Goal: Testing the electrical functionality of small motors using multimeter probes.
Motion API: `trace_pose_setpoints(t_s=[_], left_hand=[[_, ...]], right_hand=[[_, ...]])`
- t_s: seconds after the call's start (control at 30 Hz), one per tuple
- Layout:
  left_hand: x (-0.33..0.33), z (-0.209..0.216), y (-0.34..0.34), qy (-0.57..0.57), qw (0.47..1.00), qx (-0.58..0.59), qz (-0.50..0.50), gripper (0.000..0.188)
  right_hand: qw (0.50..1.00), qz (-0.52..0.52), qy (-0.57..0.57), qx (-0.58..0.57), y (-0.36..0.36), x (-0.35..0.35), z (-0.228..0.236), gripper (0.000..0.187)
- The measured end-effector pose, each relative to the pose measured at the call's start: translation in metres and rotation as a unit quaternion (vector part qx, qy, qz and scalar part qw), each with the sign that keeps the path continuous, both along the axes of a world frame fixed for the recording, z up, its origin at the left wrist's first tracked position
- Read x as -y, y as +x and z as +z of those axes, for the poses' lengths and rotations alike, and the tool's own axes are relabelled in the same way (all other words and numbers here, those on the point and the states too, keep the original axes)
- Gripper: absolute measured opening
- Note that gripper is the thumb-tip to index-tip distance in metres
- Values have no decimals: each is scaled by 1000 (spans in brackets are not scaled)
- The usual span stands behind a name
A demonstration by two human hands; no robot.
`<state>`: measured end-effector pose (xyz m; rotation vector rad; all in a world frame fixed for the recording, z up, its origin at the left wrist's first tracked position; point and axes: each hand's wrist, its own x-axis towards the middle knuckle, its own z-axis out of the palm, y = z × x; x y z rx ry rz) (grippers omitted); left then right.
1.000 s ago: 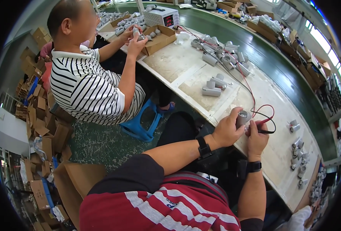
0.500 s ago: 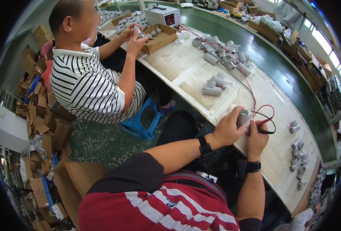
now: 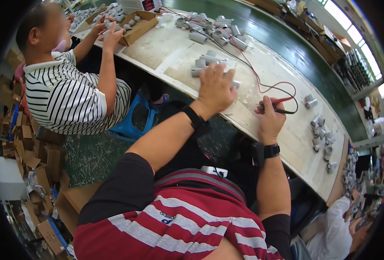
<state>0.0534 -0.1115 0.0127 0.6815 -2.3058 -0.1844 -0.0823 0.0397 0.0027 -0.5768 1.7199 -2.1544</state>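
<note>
My left hand [image 3: 217,88] is over the near side of the white table, its fingers curled over a grey cylindrical part [image 3: 235,84]. Just beyond it lies a small group of similar grey cylinders [image 3: 209,59], partly hidden by the fingers. Further right, my right hand [image 3: 270,120] pinches a pair of test probes [image 3: 282,105], one red and one black. Their tips point left, apart from the part in my left hand. Thin red and black wires [image 3: 254,71] run from the probes across the table to the far left.
A larger heap of grey cylinders [image 3: 218,30] lies further back. More small parts [image 3: 322,132] stand at the right end of the table [image 3: 304,160]. A co-worker in a striped shirt [image 3: 70,93] handles a part at the left beside a cardboard tray [image 3: 142,27]. Behind stands a white power unit [image 3: 133,5].
My left hand has moved left and away from my right with the grey part, toward the small group. The probes in my right hand have come away from the part. The view has shifted.
</note>
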Motion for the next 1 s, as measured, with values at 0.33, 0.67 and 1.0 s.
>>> trace_pose_setpoints(t_s=[0.33, 0.67, 1.0], left_hand=[[130, -20, 17, 10, 967, 252, 42, 57], [46, 37, -40, -96, 967, 111, -209, 41], [-137, 51, -295, 89, 955, 146, -242, 38]], right_hand=[[999, -15, -1, -31, -44, -24, 33, 15], [853, -57, 297, -426, -139, -82, 109, 22], [765, -32, 330, -552, -169, -87, 195, 26]])
